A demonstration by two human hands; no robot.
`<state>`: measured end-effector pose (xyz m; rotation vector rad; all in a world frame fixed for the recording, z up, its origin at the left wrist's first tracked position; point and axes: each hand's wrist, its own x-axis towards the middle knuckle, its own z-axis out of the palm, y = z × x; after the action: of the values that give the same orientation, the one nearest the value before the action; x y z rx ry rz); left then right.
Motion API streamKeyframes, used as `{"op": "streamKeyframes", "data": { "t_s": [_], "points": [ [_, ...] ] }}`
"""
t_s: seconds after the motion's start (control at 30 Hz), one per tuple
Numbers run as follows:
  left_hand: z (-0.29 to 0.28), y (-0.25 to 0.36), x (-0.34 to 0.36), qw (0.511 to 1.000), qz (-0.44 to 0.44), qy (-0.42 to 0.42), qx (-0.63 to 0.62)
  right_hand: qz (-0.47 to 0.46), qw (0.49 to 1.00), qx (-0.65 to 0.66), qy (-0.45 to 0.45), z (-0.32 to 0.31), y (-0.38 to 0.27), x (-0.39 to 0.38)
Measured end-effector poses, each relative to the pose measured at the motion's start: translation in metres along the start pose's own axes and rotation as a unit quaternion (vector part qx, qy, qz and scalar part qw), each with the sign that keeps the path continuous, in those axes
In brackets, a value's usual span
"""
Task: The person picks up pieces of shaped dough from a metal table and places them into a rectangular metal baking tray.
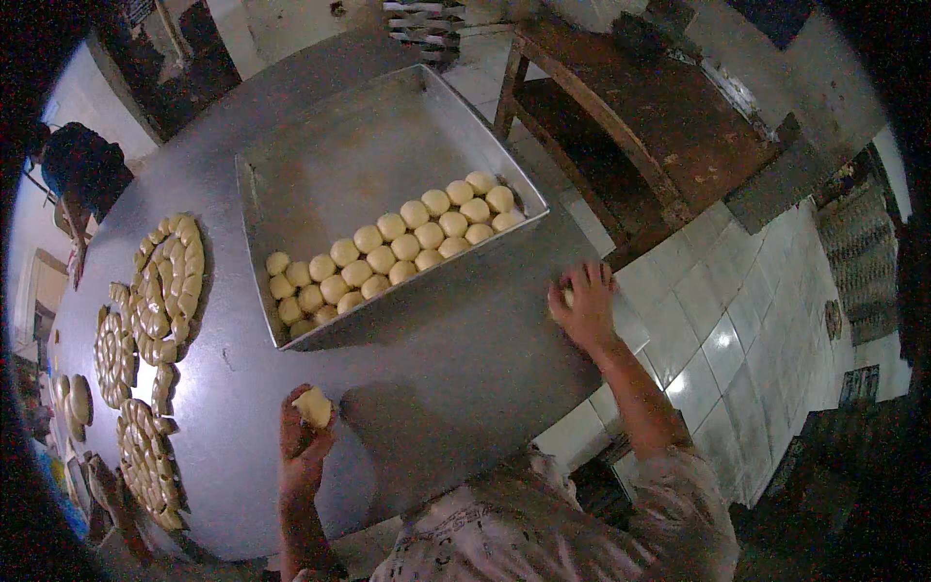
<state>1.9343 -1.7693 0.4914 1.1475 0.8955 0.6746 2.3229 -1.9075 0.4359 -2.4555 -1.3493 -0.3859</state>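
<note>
A pale, uneven dough piece is in my left hand, raised near the table's front edge with the fingers closed round it. My right hand is cupped at the table's right edge, its fingers curled over a dough ball that shows only in part. Between and beyond my hands stands a large metal baking tray. Rows of smooth round dough balls sit close together along its near side, and the far part of its floor is bare.
Coiled strips of cut dough pieces lie on the metal table at the left. A person leans at the far left edge; another person's hand is at the lower left. A brown wooden table stands at the far right.
</note>
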Motion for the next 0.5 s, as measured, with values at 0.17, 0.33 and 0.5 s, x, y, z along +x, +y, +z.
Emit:
{"op": "streamKeyframes", "data": {
  "t_s": [0.17,0.33,0.5],
  "points": [
    [0.039,-0.016,0.01,0.999,-0.039,-0.017,-0.027,-0.063,0.979,0.195,-0.01,0.021,-0.047,-0.001],
    [0.028,-0.027,0.016,0.994,0.01,0.073,-0.082,-0.05,0.99,0.128,0.006,0.006,0.023,0.013],
    [0.056,-0.033,0.021,0.996,-0.003,0.083,-0.014,-0.087,0.969,0.216,-0.082,0.02,-0.022,0.021]
  ]
}}
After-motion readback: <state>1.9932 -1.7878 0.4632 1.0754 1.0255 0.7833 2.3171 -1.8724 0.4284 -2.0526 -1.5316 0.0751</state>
